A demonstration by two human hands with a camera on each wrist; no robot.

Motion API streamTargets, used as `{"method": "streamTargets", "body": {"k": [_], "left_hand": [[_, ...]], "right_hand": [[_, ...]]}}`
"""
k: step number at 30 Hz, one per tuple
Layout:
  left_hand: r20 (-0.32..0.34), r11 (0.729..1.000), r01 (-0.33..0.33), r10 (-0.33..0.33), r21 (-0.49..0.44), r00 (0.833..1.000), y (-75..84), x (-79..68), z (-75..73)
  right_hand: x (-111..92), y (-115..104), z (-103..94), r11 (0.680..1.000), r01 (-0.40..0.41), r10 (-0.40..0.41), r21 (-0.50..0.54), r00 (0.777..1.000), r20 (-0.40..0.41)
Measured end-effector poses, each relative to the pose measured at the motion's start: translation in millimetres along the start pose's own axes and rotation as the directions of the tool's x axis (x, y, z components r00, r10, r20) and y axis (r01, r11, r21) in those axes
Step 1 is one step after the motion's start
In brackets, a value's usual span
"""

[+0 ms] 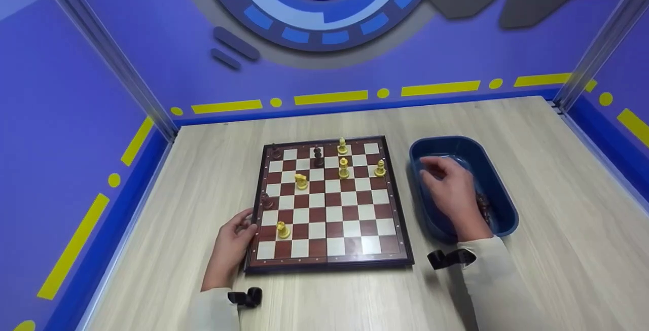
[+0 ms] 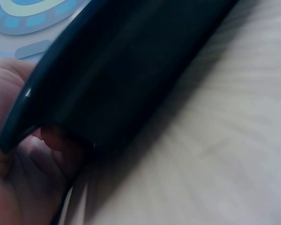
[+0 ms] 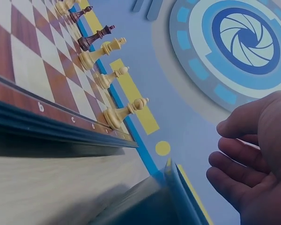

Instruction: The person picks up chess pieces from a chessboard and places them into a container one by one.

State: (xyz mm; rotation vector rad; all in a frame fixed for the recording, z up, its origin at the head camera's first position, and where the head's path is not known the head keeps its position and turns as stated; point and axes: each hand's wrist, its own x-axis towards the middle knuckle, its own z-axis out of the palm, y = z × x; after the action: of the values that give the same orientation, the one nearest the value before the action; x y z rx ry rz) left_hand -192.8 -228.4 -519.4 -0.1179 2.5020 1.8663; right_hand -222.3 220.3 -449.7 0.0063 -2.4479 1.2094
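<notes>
My left hand point(image 1: 229, 248) pinches the chessboard point(image 1: 350, 229) by its left edge on the worktop point(image 1: 203, 169); right hand point(image 1: 451, 189) is over the blue bin point(image 1: 491, 179), loosely curled, empty afaict. I'd go easy gripping so the pieces point(image 1: 344, 169) don't topple.

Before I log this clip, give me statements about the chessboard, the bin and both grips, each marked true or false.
1. The left grip is at the chessboard's left edge. True.
2. The right grip is holding a chess piece. False: it is above the blue bin, with nothing visibly held.
3. Dark pieces outnumber pale pieces on the chessboard. False: five pale, three dark.
4. Small dark items lie inside the blue bin. True.
</notes>
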Motion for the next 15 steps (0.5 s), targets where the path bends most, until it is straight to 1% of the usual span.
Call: {"method": "streamTargets", "body": {"k": [7, 11, 15], "left_hand": [[0.01, 0.999, 0.007, -0.006, -0.031, 1.0, -1.3, 0.7, 0.1], [0.005, 0.999, 0.007, -0.007, -0.038, 1.0, -1.0, 0.8, 0.2], [0.002, 0.999, 0.022, -0.022, -0.038, 1.0, 0.0, 0.6, 0.5]], "right_hand": [[2.7, -3.7, 3.4, 1.0, 0.002, -0.002, 0.025, 1.0, -0.007], [3.9, -6.4, 5.0, 1.0, -0.012, 0.011, 0.026, 1.0, 0.015], [5.3, -10.1, 7.0, 0.999, -0.023, 0.022, 0.03, 0.999, 0.042]]}}
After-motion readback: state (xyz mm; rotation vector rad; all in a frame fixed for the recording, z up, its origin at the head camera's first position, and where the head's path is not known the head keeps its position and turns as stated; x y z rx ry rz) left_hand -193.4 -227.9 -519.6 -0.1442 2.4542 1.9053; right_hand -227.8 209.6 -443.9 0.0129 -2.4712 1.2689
